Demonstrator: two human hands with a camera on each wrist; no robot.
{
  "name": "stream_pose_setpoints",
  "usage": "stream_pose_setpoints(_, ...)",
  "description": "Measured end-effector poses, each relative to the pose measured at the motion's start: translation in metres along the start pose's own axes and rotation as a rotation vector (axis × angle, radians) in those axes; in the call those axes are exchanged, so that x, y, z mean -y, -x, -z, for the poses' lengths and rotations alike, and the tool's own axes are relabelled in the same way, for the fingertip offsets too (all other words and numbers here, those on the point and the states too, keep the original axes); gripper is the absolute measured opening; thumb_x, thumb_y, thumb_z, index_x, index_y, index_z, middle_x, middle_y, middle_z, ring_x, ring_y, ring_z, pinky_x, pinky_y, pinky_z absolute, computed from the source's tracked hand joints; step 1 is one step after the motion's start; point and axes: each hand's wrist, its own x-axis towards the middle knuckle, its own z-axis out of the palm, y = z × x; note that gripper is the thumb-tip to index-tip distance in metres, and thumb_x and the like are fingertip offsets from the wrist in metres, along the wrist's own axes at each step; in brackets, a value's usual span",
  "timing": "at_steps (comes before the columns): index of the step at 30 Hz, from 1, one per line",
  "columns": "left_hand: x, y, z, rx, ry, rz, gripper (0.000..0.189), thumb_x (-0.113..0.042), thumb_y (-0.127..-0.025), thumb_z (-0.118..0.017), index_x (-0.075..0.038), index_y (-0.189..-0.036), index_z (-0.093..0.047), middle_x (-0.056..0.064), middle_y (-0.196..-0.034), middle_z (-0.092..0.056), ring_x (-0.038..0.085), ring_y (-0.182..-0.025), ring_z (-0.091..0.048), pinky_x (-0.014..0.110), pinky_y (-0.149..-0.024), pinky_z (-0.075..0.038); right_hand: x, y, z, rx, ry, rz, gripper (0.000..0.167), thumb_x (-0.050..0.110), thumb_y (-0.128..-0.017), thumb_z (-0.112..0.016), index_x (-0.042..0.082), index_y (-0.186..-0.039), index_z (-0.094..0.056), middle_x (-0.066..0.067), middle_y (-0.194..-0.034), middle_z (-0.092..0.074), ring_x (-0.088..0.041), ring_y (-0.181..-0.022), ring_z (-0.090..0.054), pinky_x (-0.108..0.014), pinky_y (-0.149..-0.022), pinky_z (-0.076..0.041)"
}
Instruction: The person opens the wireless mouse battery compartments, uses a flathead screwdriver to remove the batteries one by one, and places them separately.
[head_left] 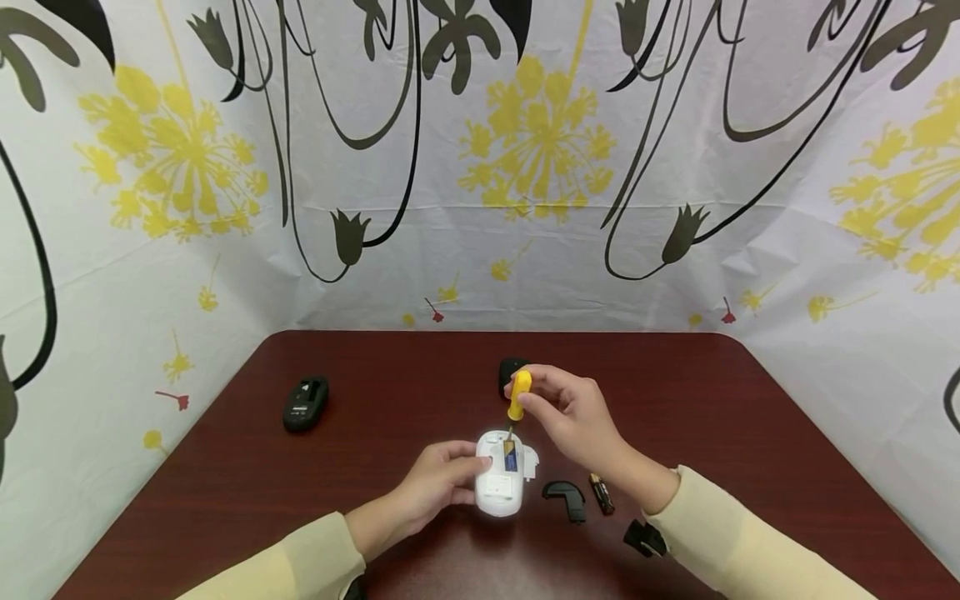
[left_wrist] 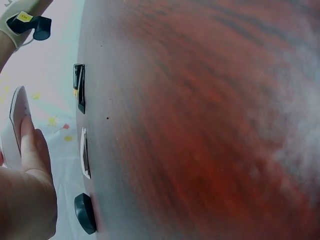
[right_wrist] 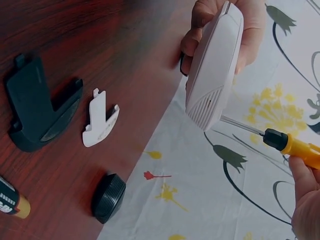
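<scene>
My left hand (head_left: pixel 438 479) grips a white computer mouse (head_left: pixel 497 498) by its side, thumb over the underside, which faces up. A long slot in that underside holds a battery (head_left: pixel 511 455) with a blue and gold wrap. Between thumb and fingers, my right hand (head_left: pixel 573 412) pinches a small screwdriver (head_left: pixel 520 393) by its yellow handle. Its metal shaft points down at the slot's far end. In the right wrist view, the shaft (right_wrist: pixel 242 125) meets the end of the mouse (right_wrist: pixel 215 65) by its ribbed corner.
A white battery cover (head_left: pixel 531 463) lies just right of the mouse. Farther right are a black battery cover (head_left: pixel 566 498) and a loose battery (head_left: pixel 602 495). One black mouse (head_left: pixel 306 404) lies at the left; another black mouse (head_left: pixel 507 375) is behind my right hand. Patterned cloth (head_left: pixel 450 167) hangs behind the table.
</scene>
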Motion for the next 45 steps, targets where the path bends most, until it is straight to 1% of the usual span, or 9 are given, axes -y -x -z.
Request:
stream_pose_setpoints(8, 0.001, 0.0, -0.001, 0.004, 0.001, 0.014, 0.041, -0.013, -0.092, -0.065, 0.014, -0.122, -0.055, 0.017, -0.102, -0.067, 0.022, -0.084, -0.067, 0.037, -0.073, -0.058, 0.001, -0.004, 0.004, -0.014, -0.028, -0.126, 0.014, 0.002, -0.093, -0.064, 0.0, -0.107, -0.065, -0.014, -0.098, -0.07, -0.022, -0.085, -0.069, -0.032, -0.074, -0.057)
stream_pose_setpoints(14, 0.002, 0.001, -0.001, 0.015, 0.012, 0.018, 0.04, -0.012, -0.092, -0.064, 0.014, -0.121, -0.055, 0.017, -0.102, -0.067, 0.022, -0.085, -0.067, 0.038, -0.074, -0.058, -0.001, -0.005, 0.005, -0.023, -0.049, -0.207, 0.019, 0.004, -0.093, -0.064, 0.0, -0.112, -0.065, -0.015, -0.102, -0.07, -0.019, -0.089, -0.069, -0.04, -0.079, -0.057)
stream_pose_setpoints(16, 0.002, 0.001, -0.001, 0.017, 0.009, 0.021, 0.04, -0.013, -0.093, -0.064, 0.013, -0.121, -0.056, 0.017, -0.102, -0.067, 0.022, -0.084, -0.067, 0.038, -0.074, -0.058, -0.001, -0.005, 0.005, -0.029, -0.056, -0.215, 0.02, 0.004, -0.093, -0.064, 0.0, -0.112, -0.065, -0.015, -0.102, -0.07, -0.019, -0.089, -0.069, -0.041, -0.079, -0.056)
stream_pose_setpoints(23, 0.002, 0.001, -0.001, 0.024, 0.011, 0.022, 0.039, -0.013, -0.093, -0.064, 0.012, -0.122, -0.056, 0.017, -0.102, -0.068, 0.022, -0.083, -0.067, 0.037, -0.073, -0.058, 0.004, -0.004, 0.003, -0.025, -0.036, -0.183, 0.017, 0.006, -0.093, -0.065, 0.002, -0.109, -0.067, -0.013, -0.099, -0.071, -0.022, -0.086, -0.069, -0.03, -0.074, -0.057)
stream_pose_setpoints(26, 0.003, 0.002, -0.001, 0.034, 0.011, 0.014, 0.038, -0.01, -0.092, -0.064, 0.013, -0.121, -0.056, 0.016, -0.101, -0.068, 0.023, -0.085, -0.067, 0.037, -0.072, -0.058, 0.006, -0.005, 0.004, -0.031, -0.037, -0.185, 0.018, 0.005, -0.093, -0.065, 0.001, -0.111, -0.066, -0.013, -0.099, -0.071, -0.021, -0.086, -0.069, -0.033, -0.075, -0.058)
stream_pose_setpoints(29, 0.004, 0.002, -0.002, 0.046, 0.009, 0.002, 0.036, -0.008, -0.09, -0.063, 0.013, -0.12, -0.056, 0.016, -0.098, -0.068, 0.023, -0.086, -0.067, 0.037, -0.07, -0.059, 0.005, -0.009, 0.007, -0.051, -0.058, -0.238, 0.022, 0.006, -0.093, -0.065, -0.002, -0.113, -0.065, -0.017, -0.1, -0.07, -0.022, -0.088, -0.07, -0.034, -0.077, -0.057)
stream_pose_setpoints(33, 0.005, 0.003, -0.002, 0.051, 0.005, -0.002, 0.036, -0.007, -0.09, -0.063, 0.014, -0.119, -0.056, 0.016, -0.097, -0.068, 0.023, -0.086, -0.068, 0.036, -0.069, -0.059, 0.002, -0.012, 0.011, -0.063, -0.111, -0.338, 0.026, 0.006, -0.094, -0.064, -0.006, -0.117, -0.063, -0.021, -0.102, -0.07, -0.031, -0.093, -0.068, -0.036, -0.078, -0.057)
stream_pose_setpoints(40, 0.005, 0.004, -0.002, 0.047, -0.016, 0.018, 0.036, -0.007, -0.09, -0.064, 0.012, -0.12, -0.057, 0.017, -0.099, -0.069, 0.023, -0.086, -0.068, 0.035, -0.068, -0.059, -0.011, -0.018, 0.019, -0.089, -0.252, -0.522, 0.032, 0.005, -0.096, -0.061, -0.011, -0.123, -0.056, -0.026, -0.107, -0.066, -0.031, -0.099, -0.067, -0.038, -0.081, -0.056)
stream_pose_setpoints(45, 0.004, 0.005, -0.003, 0.04, -0.023, 0.018, 0.036, -0.007, -0.089, -0.065, 0.012, -0.119, -0.058, 0.017, -0.098, -0.069, 0.022, -0.084, -0.068, 0.034, -0.066, -0.059, -0.02, -0.021, 0.023, -0.109, -0.298, -0.629, 0.033, 0.004, -0.098, -0.056, -0.013, -0.126, -0.052, -0.028, -0.112, -0.063, -0.036, -0.105, -0.064, -0.038, -0.083, -0.055)
